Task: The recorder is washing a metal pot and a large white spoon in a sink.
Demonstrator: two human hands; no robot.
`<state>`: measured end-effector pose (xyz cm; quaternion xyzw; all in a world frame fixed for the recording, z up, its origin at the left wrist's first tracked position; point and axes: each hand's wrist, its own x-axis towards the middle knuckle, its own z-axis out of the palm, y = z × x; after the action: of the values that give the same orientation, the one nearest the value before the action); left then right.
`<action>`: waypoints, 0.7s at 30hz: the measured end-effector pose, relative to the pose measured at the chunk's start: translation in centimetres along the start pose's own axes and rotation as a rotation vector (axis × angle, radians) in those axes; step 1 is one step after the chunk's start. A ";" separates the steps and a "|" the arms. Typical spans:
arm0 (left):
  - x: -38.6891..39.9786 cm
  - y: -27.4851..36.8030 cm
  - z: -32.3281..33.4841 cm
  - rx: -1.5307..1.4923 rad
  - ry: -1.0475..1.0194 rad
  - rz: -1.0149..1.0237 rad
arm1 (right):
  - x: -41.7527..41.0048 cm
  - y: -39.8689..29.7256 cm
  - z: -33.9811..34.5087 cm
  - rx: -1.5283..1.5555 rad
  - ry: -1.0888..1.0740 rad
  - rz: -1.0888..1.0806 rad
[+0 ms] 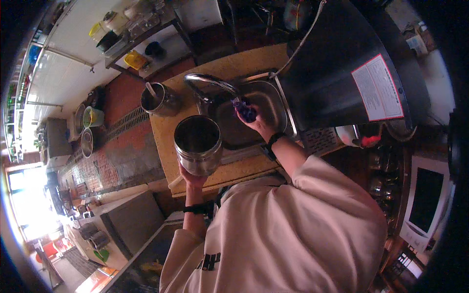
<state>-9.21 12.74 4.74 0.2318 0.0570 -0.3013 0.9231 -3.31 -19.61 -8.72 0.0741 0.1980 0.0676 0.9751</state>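
Observation:
My left hand [193, 179] holds a stainless-steel canister [201, 161] by its lower side, above the front of the tan counter [163, 146]. The canister's open mouth faces up towards me, and its inside looks dark. Over the metal sink [269, 95], my right hand [259, 123] grips a dark purple scrubber [249, 112], whose exact material is unclear. The curved chrome faucet [214, 78] ends just above the scrubber. Whether water runs there is hard to tell.
Another metal pot [158, 104] with a handle sticking out stands at the counter's left edge. A large dark appliance [329, 77] bearing a printed notice [379, 89] rises right of the sink. Buckets [92, 117] sit on the floor at left, near a floor grate [126, 122].

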 end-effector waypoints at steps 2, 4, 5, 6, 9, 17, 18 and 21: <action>0.2 -0.1 0.3 -0.012 -0.023 -0.019 | -0.1 -1.0 -1.3 -0.005 0.050 -0.053; -0.2 -0.2 -0.7 -0.009 -0.011 -0.004 | -1.4 0.2 2.0 -0.050 0.071 0.023; -0.2 -0.3 -0.9 0.003 -0.004 -0.001 | -2.2 0.7 3.6 -0.071 0.080 0.052; -0.1 -0.3 -1.1 0.020 -0.003 -0.005 | -1.9 0.7 3.4 -0.146 0.106 0.049; -0.2 -0.4 -2.3 -0.048 -0.029 -0.056 | -0.4 0.5 2.2 -0.282 0.116 0.068; 0.6 -0.6 -2.9 -0.078 0.207 -0.054 | 0.1 -0.4 -0.5 -0.060 0.052 0.048; 0.8 -0.6 -3.0 -0.073 0.182 -0.043 | 0.2 -0.7 -0.5 -0.155 0.131 0.008; 0.3 -0.6 -3.6 -0.013 0.232 -0.039 | -1.5 0.4 3.6 -0.161 0.081 0.115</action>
<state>-9.25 13.84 1.23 0.2582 0.1698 -0.2900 0.9058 -3.24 -19.90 -4.80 0.0041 0.2268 0.1423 0.9635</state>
